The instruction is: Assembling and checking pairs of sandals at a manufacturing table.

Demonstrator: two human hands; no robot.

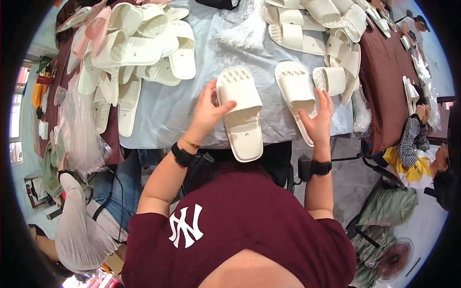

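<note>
A cream slide slipper (240, 98) with a bubbled footbed is in my left hand (211, 110). Its heel end sticks out past the near table edge. My left thumb lies across the strap while the fingers hold the slipper's left side. A second cream slipper (296, 89) rests slightly tilted to the right of it. Around that one's right side is my right hand (319, 117), thumb by the strap opening and fingers along the outer edge.
Cream slippers (134, 50) pile up at the left, with a pink slipper (97, 30) among them. More slippers (300, 39) lie at the back right. White tassel-like strands (245, 33) sit at the far middle. Clear plastic (79, 125) hangs at the left; other people sit on both sides.
</note>
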